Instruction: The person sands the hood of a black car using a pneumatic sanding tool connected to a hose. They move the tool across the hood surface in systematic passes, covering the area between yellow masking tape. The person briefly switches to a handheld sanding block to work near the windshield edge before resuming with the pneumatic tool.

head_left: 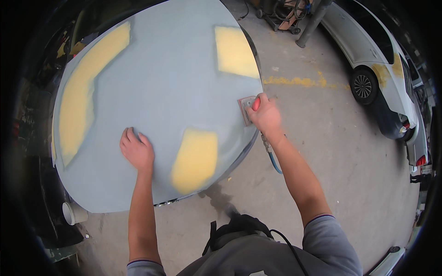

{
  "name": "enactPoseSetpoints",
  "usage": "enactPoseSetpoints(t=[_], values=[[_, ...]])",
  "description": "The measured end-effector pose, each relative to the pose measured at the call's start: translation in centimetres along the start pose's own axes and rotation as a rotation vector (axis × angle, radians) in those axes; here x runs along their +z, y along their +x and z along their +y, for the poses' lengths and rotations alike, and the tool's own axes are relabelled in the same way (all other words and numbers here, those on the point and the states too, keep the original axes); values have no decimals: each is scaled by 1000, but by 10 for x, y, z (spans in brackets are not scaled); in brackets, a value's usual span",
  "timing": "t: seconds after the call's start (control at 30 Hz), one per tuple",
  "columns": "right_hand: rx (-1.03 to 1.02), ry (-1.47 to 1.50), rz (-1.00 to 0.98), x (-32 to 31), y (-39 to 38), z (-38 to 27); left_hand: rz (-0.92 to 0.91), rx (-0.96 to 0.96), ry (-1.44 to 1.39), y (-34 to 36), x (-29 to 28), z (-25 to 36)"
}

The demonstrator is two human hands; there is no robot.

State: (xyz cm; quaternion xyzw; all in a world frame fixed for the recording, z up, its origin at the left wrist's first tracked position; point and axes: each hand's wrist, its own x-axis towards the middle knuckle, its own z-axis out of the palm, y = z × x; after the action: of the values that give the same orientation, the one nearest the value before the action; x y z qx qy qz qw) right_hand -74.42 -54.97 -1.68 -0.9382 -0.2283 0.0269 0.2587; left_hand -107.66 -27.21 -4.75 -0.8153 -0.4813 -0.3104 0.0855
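In front of me spreads a grey-primed car hood [152, 87] with several yellow filler patches. My right hand [267, 117] is wrapped round an air sander [247, 110], which has a red top and a flat squarish pad. The pad rests at the hood's right edge, below the upper right yellow patch [235, 50]. From the sander a blue air hose [275, 162] hangs down by my right forearm. My left hand [137, 149] lies on the grey surface with its fingers out, left of the lower yellow patch [197, 158].
A white car [368, 41] with yellowish patches stands at the right, its rear bumper out of place. A post [313, 25] and a wheeled cart [283, 16] are at the far side. A white bucket [73, 213] sits under the hood's near left edge.
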Motion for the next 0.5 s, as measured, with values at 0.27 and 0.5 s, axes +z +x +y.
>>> enactPoseSetpoints(t=[0.27, 0.5], values=[[-141, -17, -135, 7, -63, -59, 13, -23, -13, -2, 4, -2], [-90, -59, -55, 12, -51, -29, -2, -46, -8, -1, 2, -6]])
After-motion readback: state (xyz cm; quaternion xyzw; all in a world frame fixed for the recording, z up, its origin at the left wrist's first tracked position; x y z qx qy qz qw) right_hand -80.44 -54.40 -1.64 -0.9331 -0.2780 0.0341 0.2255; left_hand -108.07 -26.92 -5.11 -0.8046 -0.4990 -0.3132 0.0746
